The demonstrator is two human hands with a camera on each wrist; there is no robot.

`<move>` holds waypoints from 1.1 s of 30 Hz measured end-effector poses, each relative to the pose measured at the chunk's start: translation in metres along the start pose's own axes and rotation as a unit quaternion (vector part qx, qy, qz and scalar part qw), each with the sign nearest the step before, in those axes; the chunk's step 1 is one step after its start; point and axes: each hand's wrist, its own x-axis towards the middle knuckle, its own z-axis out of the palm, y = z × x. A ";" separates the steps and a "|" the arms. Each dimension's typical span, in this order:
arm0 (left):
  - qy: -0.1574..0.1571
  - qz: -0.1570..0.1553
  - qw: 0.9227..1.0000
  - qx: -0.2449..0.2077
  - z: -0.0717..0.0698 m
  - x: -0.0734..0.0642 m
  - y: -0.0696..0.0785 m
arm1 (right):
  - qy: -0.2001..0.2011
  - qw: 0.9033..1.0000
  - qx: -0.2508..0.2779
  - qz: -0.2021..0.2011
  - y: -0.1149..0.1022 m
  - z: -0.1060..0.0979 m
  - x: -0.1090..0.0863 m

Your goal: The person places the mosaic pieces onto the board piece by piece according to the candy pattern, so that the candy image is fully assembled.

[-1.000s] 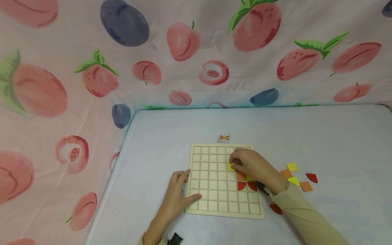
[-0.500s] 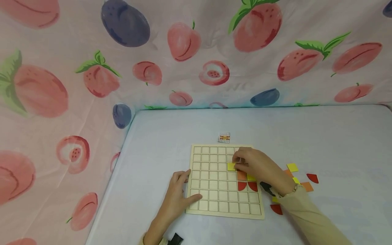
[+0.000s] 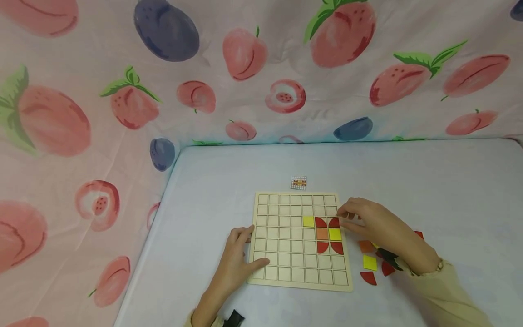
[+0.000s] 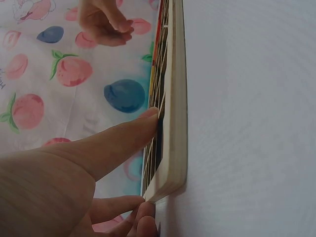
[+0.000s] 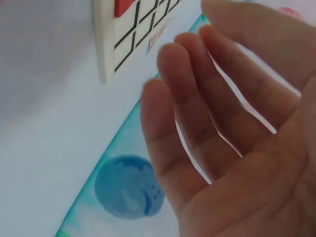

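Left hand (image 3: pixel 236 260), fingers spread, touches the left edge of the grid board (image 3: pixel 284 246); right hand (image 3: pixel 377 223), fingers loosely curved, hovers by the right.

Dark lettering (image 4: pixel 2 77) on the fruit-print cloth (image 4: pixel 32 76) is cut off and illegible. No other text is readable.

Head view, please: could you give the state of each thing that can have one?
Grid board: flat, partly filled
Placed pieces: seven, set in cells
Loose pieces: scattered, partly hidden
Card: face up
Left hand: holding the board's left edge
Right hand: empty, at the board's right edge
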 end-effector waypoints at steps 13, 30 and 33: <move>-0.002 -0.003 1.000 -0.004 0.000 0.001 0.002 | -0.102 0.994 -0.005 0.048 0.027 0.002 -0.027; -0.002 -0.003 1.000 0.002 0.000 0.000 0.001 | -0.059 0.998 0.005 -0.005 0.041 0.011 -0.040; -0.003 -0.002 1.000 0.000 -0.001 0.000 0.001 | -0.063 0.998 0.010 0.010 0.039 0.012 -0.040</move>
